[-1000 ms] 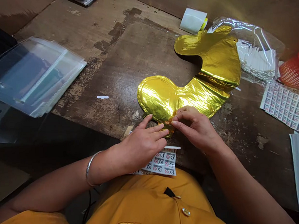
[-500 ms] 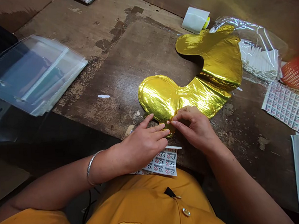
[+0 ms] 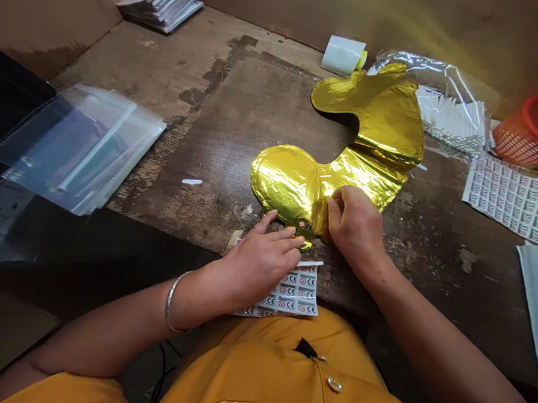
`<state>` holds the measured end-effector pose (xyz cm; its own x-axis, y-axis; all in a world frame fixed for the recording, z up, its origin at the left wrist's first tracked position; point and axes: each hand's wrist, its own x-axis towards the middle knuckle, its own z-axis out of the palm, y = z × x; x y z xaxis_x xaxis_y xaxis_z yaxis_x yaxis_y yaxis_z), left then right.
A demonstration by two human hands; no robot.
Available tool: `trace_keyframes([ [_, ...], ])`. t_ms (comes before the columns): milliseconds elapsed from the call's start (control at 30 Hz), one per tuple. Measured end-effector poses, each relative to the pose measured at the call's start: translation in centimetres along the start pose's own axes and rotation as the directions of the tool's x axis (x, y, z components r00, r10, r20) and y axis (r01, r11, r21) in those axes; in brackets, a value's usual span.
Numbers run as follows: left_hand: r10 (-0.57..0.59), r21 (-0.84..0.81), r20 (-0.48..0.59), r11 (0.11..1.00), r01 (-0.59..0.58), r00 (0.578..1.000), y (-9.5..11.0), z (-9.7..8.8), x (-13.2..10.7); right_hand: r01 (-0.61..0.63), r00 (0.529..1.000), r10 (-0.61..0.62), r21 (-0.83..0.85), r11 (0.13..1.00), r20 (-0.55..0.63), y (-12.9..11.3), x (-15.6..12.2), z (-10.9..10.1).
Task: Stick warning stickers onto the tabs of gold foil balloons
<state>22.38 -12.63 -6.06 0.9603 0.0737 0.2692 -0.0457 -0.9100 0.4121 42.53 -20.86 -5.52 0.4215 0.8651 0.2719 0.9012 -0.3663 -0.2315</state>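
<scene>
A flat, uninflated gold foil balloon [image 3: 286,176] with a curved shape lies on the worn wooden table. My left hand [image 3: 265,256] rests on its near end with the fingers stretched out and slightly spread. A small sticker [image 3: 305,225] with a red mark and dark print sits on the foil just beyond those fingertips. My right hand [image 3: 355,224] is closed over the balloon's near edge, thumb against curled fingers; whatever is in them is hidden. Partly under my left hand and wrist, a sheet of CE stickers [image 3: 296,293] hangs at the table's front edge.
Clear plastic sleeves [image 3: 85,145] lie at the left. A paper stack [image 3: 162,8] stands at the far left. On the right are a clear bag of white strips [image 3: 454,116], a red basket [image 3: 524,134] and another sticker sheet [image 3: 512,198]. A white roll [image 3: 343,54] lies at the back.
My right hand has drawn back from the sticker to the right, its fingers more curled. The sticker now shows uncovered on the foil. My left hand stays in place. The view has tilted up slightly.
</scene>
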Motion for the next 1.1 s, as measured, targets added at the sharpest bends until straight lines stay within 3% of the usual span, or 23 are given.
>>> trace_keyframes([
  [67,-0.01,-0.011,-0.007,1.0,0.009,1.0,0.0,-0.1,0.0,0.212,0.977,-0.213,0.069,0.975,0.011,-0.3,-0.3,-1.0],
  [167,-0.005,-0.022,-0.018,1.0,0.004,1.0,0.1,-0.3,-0.3,0.505,0.822,-0.547,0.241,0.829,0.161,-0.7,-1.6,-2.1],
  [233,-0.022,-0.004,-0.03,1.0,0.022,0.999,0.2,-0.5,-0.6,0.537,0.768,-0.603,0.294,0.79,0.217,-0.5,-2.5,-1.9],
  [400,-0.07,0.071,-0.046,0.995,0.074,0.996,0.6,-0.9,-0.9,0.544,0.792,-0.604,0.343,0.766,0.093,0.2,-3.2,-0.1],
  [500,-0.08,0.106,-0.108,0.99,0.091,0.991,0.8,-1.5,-0.6,0.395,0.875,-0.479,0.475,0.786,0.065,0.2,-2.2,-0.1],
  [567,-0.096,0.128,-0.155,0.985,0.116,0.983,0.9,-1.9,-0.3,0.21,0.938,-0.327,0.555,0.805,0.119,0.2,-1.2,-0.5],
  [633,-0.112,0.138,-0.173,0.981,0.136,0.979,0.9,-2.0,-0.2,0.021,0.963,-0.173,0.587,0.809,0.204,0.3,-0.2,-0.7],
  [767,-0.128,0.125,-0.172,0.981,0.151,0.977,0.7,-2.0,-0.1,-0.195,0.935,-0.051,0.627,0.754,0.351,0.5,1.1,-0.8],
  [900,-0.12,0.132,-0.138,0.982,0.138,0.983,0.8,-2.2,0.1,-0.39,0.864,-0.003,0.674,0.627,0.503,0.7,1.9,-0.9],
  [1000,-0.032,0.165,-0.105,0.985,0.049,0.994,1.0,-2.3,0.7,-0.485,0.823,0.009,0.694,0.532,0.568,0.9,2.4,-0.8],
  [1100,0.093,0.181,-0.023,0.98,-0.088,0.995,0.9,-2.0,1.7,-0.479,0.827,-0.01,0.714,0.51,0.562,0.9,2.7,-0.5],
])
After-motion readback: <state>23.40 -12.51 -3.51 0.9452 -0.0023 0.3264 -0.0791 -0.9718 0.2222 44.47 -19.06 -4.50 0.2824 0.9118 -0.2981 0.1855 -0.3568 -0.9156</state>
